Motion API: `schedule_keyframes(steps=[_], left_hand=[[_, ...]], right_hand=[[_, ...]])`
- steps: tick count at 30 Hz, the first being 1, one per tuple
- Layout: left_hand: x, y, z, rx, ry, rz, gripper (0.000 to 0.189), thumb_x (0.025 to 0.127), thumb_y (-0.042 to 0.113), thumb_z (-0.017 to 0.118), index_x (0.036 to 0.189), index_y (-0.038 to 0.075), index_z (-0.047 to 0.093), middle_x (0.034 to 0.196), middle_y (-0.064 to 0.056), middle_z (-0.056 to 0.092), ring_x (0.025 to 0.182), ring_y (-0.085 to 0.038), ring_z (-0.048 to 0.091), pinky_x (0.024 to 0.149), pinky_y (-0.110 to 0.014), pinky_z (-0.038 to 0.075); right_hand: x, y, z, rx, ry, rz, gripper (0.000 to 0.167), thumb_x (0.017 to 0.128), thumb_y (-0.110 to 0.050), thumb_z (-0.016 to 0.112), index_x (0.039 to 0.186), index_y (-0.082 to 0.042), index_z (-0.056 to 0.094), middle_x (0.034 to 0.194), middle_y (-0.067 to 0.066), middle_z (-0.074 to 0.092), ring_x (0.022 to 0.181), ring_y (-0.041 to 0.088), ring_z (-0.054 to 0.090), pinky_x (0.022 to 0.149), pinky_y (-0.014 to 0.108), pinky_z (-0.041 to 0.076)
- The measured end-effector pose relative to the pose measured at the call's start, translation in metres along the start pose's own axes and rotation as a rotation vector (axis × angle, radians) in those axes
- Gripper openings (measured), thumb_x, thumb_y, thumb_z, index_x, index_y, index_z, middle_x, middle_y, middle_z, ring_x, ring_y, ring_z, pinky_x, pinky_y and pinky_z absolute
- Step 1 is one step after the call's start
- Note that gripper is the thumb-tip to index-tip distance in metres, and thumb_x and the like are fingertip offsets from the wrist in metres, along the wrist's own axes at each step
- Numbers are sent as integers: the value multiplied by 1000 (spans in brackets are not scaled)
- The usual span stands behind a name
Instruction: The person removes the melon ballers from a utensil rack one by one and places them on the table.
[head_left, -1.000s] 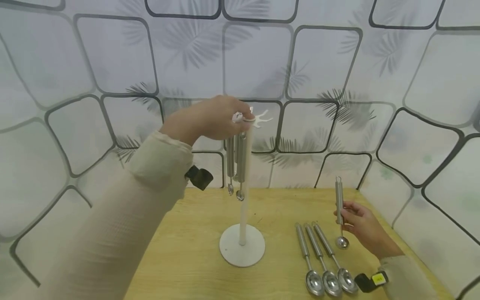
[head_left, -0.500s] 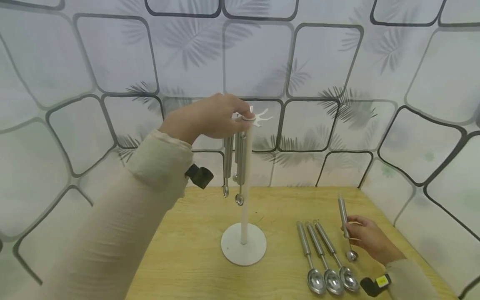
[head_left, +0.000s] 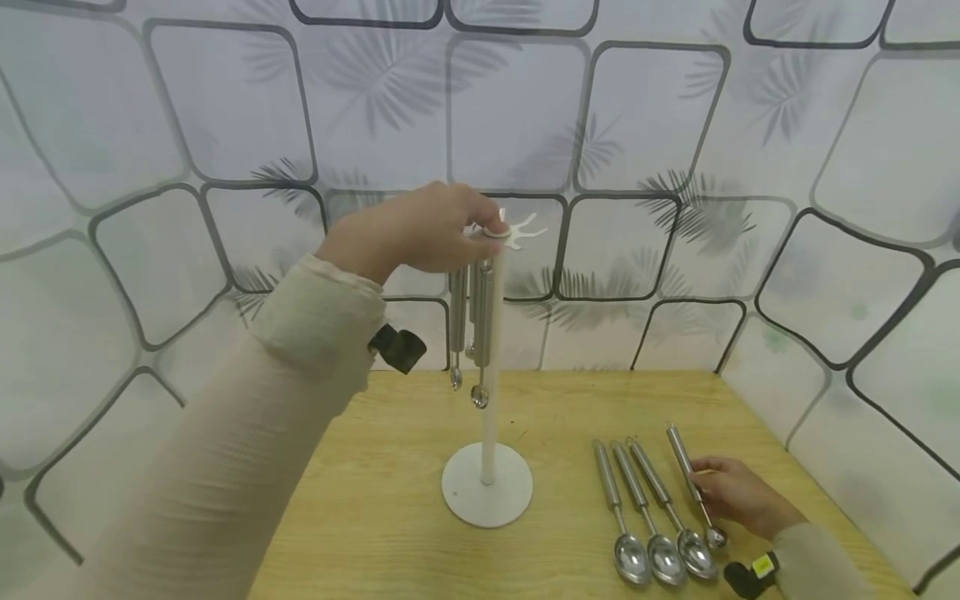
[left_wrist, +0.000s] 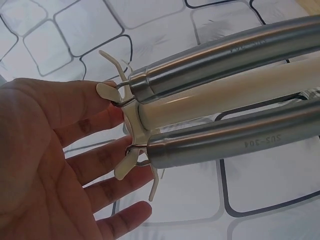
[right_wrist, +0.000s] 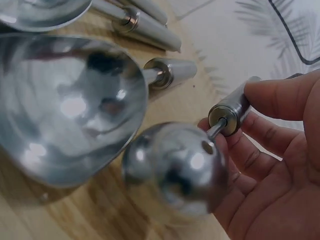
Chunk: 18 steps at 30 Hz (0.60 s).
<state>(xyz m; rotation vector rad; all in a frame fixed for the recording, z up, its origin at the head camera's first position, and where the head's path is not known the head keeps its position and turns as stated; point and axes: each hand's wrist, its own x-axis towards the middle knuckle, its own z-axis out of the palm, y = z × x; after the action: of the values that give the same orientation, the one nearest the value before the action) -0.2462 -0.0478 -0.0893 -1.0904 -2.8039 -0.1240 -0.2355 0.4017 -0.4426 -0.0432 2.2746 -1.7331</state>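
Note:
My left hand (head_left: 420,227) holds the top of a white hook stand (head_left: 489,425), its thumb pressing one of the hooks (left_wrist: 107,91) in the left wrist view. Several steel utensils with small scoops hang there by end loops; two brushed handles (left_wrist: 225,60) show close up. At the right, my right hand (head_left: 741,493) pinches a melon baller (head_left: 682,457) by its handle, thumb against fingers. Its small round bowl (right_wrist: 175,172) has a hole and sits low, beside the nearest larger scoop. Whether it touches the table cannot be told.
Three larger steel scoops (head_left: 632,560) lie side by side on the wooden table (head_left: 375,508), handles pointing away. The stand's round white base (head_left: 487,504) is left of them. A patterned curtain (head_left: 510,117) encloses the back and sides.
My right hand has lowered the melon baller toward the table, tilting its handle from upright to leaning left, next to the larger scoops. The hanging utensils swung slightly; my left hand stays on the stand.

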Motion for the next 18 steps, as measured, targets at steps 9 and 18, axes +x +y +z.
schedule_keyframes(steps=[9, 18], left_hand=[[-1, 1, 0, -9, 2, -8, 30, 99, 26, 48, 122, 12, 62, 137, -6, 53, 122, -26, 49, 102, -43, 38], [-1, 1, 1, -32, 0, -24, 29, 100, 27, 48, 121, 13, 62, 136, -5, 54, 124, -28, 48, 102, -45, 38]], right_hand=[[6, 11, 0, -36, -51, -8, 52, 97, -10, 51, 125, 29, 32, 93, 7, 65, 83, 18, 64, 74, 35, 55], [8, 11, 4, -27, -61, -10, 48, 97, -8, 51, 122, 30, 34, 94, 7, 66, 84, 17, 64, 75, 34, 55]])
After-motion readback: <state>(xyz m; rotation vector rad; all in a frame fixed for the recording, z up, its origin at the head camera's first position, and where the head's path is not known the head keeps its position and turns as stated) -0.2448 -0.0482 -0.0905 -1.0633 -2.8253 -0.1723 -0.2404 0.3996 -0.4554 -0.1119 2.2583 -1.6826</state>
